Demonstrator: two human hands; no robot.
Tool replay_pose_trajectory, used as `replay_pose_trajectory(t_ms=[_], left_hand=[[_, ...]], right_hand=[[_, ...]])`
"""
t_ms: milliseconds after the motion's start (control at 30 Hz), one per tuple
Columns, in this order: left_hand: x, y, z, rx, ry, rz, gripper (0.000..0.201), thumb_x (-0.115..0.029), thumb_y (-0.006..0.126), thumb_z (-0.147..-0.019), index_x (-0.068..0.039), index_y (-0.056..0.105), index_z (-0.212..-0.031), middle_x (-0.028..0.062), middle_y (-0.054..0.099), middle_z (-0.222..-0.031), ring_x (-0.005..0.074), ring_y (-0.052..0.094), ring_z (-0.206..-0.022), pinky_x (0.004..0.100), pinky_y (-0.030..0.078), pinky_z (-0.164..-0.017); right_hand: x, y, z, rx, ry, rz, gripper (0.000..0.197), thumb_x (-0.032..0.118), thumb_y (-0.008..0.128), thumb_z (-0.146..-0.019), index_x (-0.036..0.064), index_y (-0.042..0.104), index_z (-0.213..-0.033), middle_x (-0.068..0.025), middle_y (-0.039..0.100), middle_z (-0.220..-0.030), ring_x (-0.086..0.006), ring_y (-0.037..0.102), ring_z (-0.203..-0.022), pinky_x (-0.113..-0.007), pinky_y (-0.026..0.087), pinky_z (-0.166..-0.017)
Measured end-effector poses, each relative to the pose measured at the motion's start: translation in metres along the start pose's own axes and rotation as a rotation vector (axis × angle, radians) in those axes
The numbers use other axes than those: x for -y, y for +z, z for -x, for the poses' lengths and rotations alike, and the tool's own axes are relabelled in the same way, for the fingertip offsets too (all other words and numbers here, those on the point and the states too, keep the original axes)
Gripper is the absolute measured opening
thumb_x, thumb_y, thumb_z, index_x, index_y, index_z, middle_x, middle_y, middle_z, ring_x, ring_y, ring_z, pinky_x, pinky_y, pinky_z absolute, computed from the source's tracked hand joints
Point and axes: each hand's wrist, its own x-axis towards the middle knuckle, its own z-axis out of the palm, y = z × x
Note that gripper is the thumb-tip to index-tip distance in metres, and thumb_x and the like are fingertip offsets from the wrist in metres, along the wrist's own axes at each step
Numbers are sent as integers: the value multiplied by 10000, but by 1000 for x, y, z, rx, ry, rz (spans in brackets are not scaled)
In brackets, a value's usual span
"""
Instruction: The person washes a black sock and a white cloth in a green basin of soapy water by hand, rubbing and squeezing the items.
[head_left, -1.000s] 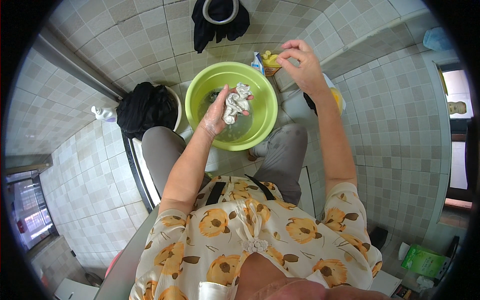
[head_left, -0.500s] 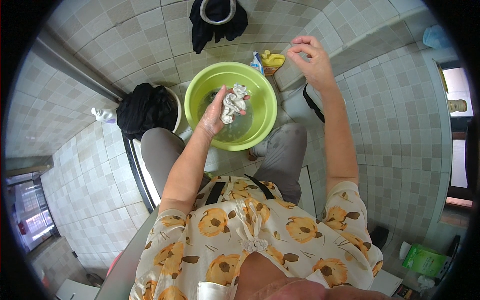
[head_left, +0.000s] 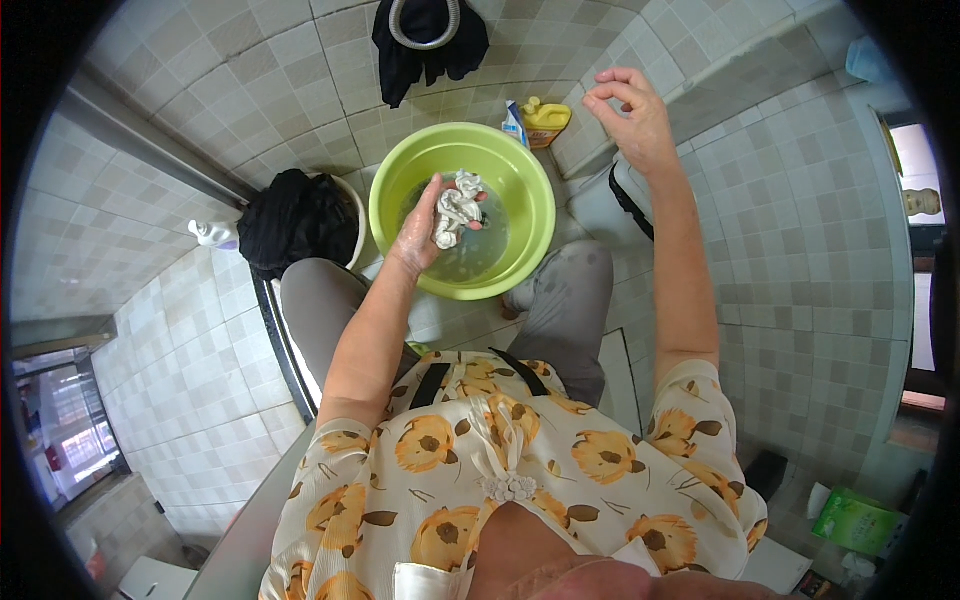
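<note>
Over the water in a lime-green basin [head_left: 540, 215], my left hand [head_left: 418, 232] holds a crumpled white cloth [head_left: 456, 215] on its palm with the fingers curled beneath it. The hand and wrist look wet. My right hand [head_left: 637, 120] is raised to the right, well apart from the basin and beyond its far rim. Its fingers are bent toward the thumb in a pinch; anything between the tips is too small to make out. Cloudy, sudsy water [head_left: 480, 258] lies in the bottom of the basin.
Left of the basin, dark clothes [head_left: 295, 222] heap over a pale tub beside a white bottle [head_left: 212, 234]. A yellow jug [head_left: 547, 118] and a small packet [head_left: 515, 122] stand behind the basin. Black cloth [head_left: 425, 55] hangs by a metal hose on the tiled wall. My knees flank the basin.
My left hand has shifted slightly left and lower with the white cloth. The right hand stays raised in its pinch and has moved a little to the right.
</note>
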Motion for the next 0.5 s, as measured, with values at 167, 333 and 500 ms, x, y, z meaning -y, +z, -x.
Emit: replay_pose_trajectory(t_ms=[167, 333, 500], left_hand=[[1, 0, 1, -14, -16, -39, 536, -483, 346, -951, -31, 478, -1207, 135, 628, -1068, 175, 643, -725, 253, 510, -622], [3, -9, 4, -61, -13, -87, 548, -501, 324, -950, -47, 469, -1219, 116, 631, -1071, 148, 644, -709, 211, 465, -494], [0, -23, 8, -52, 2, -138, 596, -513, 262, -953, -35, 454, -1253, 129, 615, -1108, 149, 637, -720, 198, 460, -481]], right_hand=[[-3, -1, 2, -1, 22, -52, 151, 196, 670, -771, 55, 674, -826, -86, 564, -1058, -237, 526, -1000, -329, 408, -859], [-11, 3, 3, -30, 3, -65, 166, 201, 672, -772, 45, 673, -829, -88, 566, -1051, -237, 538, -974, -325, 415, -844], [-23, 7, 7, -80, -28, -81, 124, 189, 676, -778, 82, 672, -839, -11, 571, -1053, -133, 524, -927, -270, 392, -745]])
